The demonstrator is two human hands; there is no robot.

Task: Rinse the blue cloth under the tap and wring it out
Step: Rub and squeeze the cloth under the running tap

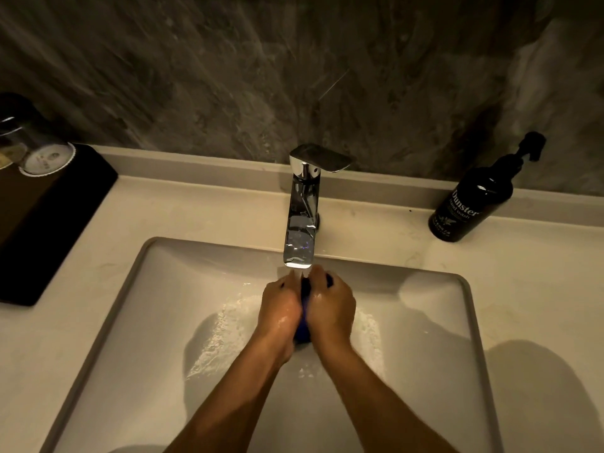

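Observation:
The blue cloth is bunched between my two hands, mostly hidden, with only a dark blue strip showing between the palms. My left hand and my right hand press together around it, right under the spout of the chrome tap. Water runs from the spout onto my fingers and the cloth and spreads over the floor of the white sink.
A black hand-wash pump bottle stands on the counter at the back right. At the left, a black tray holds upturned glasses. A dark stone wall rises behind the counter.

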